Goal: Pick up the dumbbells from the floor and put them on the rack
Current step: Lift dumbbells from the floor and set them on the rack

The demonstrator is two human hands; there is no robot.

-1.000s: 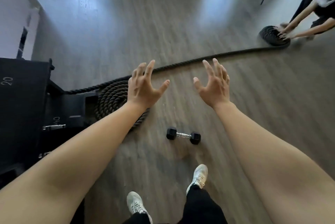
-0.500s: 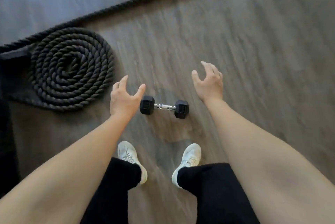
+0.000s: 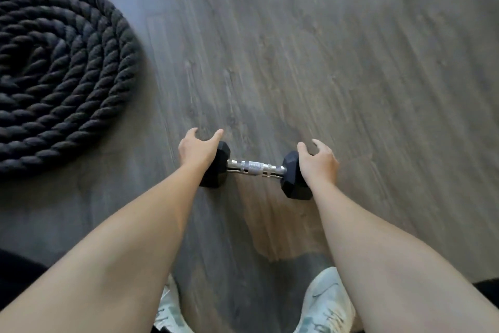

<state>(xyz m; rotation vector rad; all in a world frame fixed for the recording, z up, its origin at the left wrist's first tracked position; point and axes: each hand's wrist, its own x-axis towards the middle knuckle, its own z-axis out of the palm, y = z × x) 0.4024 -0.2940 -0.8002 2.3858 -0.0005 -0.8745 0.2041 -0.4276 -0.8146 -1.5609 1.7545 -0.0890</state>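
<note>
A small dumbbell (image 3: 256,168) with black hexagonal heads and a chrome handle lies on the grey wood floor just ahead of my feet. My left hand (image 3: 198,147) hovers over its left head, fingers spread and curved, partly covering it. My right hand (image 3: 318,161) is over the right head in the same open, curved shape. Neither hand has closed on the dumbbell; whether they touch it I cannot tell. The rack is out of view.
A thick black battle rope (image 3: 59,76) lies coiled on the floor to the left, its tail running along the top edge. My white shoes (image 3: 324,303) stand at the bottom. Bare floor extends to the right.
I have bent lower and the view has closed in on the floor. Both hands dropped from beside the dumbbell to just over its two heads.
</note>
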